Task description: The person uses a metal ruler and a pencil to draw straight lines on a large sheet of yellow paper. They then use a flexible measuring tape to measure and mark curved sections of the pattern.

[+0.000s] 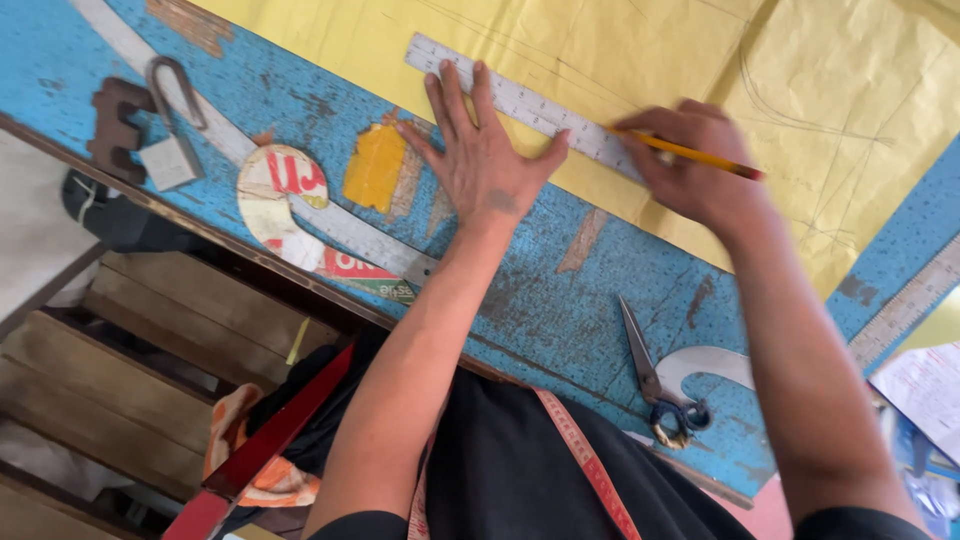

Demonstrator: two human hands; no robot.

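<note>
My left hand [482,152] lies flat with fingers spread, pressing down on a metal ruler [520,102] that rests along the edge of a large yellow paper sheet [640,60]. My right hand [695,165] grips a yellow pencil [700,156] with its tip against the ruler's edge on the paper. Faint pencil lines and curves are drawn on the sheet. The paper lies on a worn blue table [560,300].
Scissors [655,385] and a curved metal ruler [705,362] lie near the table's front edge at right. A long curved metal rule [330,215], a clamp-like metal piece [175,120] and a brown block [115,125] sit at left. A second ruler [905,310] lies far right. A tape measure [590,465] hangs round my neck.
</note>
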